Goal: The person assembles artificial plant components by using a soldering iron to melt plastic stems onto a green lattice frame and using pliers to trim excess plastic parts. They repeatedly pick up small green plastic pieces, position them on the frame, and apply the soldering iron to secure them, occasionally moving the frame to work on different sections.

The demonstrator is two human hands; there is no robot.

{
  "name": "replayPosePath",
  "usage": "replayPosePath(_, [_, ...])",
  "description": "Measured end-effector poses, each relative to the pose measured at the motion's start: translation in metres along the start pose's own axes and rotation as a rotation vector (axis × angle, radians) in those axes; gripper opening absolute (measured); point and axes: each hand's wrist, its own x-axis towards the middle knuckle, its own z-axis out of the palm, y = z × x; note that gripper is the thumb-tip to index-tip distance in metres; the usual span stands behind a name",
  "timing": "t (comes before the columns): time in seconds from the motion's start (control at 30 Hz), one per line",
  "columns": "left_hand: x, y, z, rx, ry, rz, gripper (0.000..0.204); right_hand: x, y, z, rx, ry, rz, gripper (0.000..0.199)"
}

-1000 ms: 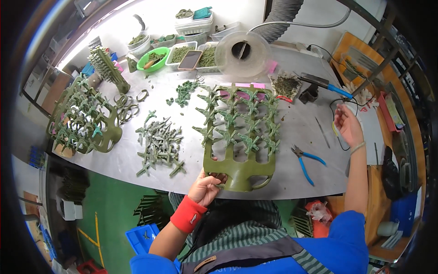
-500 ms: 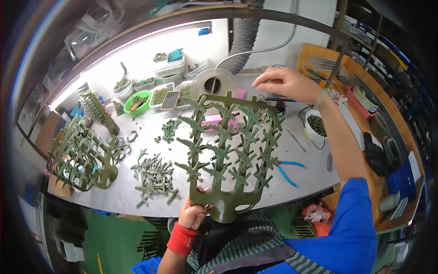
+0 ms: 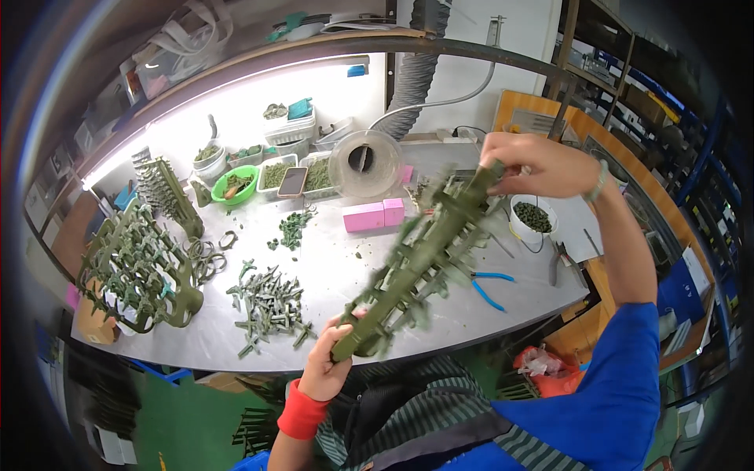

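A green wax tree [image 3: 416, 255], a frame set with rows of small branching pieces, is held over the front of the bench. It is turned edge-on and slants from lower left to upper right, partly blurred. My left hand [image 3: 326, 365], with a red wristband, is closed round its lower end. At the upper end my right hand [image 3: 542, 165] is closed on the frame's end bar. Loose cross-shaped green pieces [image 3: 271, 306] lie in a pile to the left of it. A second loaded wax tree [image 3: 141, 267] stands farther left on the bench.
Blue-handled pliers [image 3: 491, 290] lie right of the tree, near a white bucket of green pellets [image 3: 534, 218]. Pink blocks [image 3: 373, 216] lie behind it. A green bowl [image 3: 234, 185], a phone [image 3: 294, 181] and a clear round tub [image 3: 365, 165] line the back.
The wax tree has turned from facing me broadside to edge-on and slanted. My right hand, free in the air before, has come down and gripped its upper end.
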Motion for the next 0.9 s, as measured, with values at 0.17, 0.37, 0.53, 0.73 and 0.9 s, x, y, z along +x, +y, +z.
replayPosePath(0.17, [0.021,0.02,-0.014,0.446,-0.093,0.44,0.047,-0.026,-0.024,0.009,-0.154,0.143,-0.072,0.036])
replayPosePath(0.37, [0.021,0.01,-0.016,0.911,-0.07,0.596,0.032,-0.047,-0.034,0.034,-0.473,0.262,-0.128,0.032])
replayPosePath(0.53, [0.033,-0.005,0.012,0.945,-0.133,0.675,0.028,-0.096,-0.063,0.031,-0.591,0.298,-0.045,0.033])
replayPosePath(0.73, [0.045,-0.017,0.074,0.618,-0.272,0.749,0.03,-0.17,-0.133,0.004,-0.718,0.241,0.123,0.032])
replayPosePath(0.9, [0.069,-0.029,0.161,0.098,-0.585,0.693,0.058,-0.241,-0.205,-0.006,-0.769,0.18,0.369,0.03])
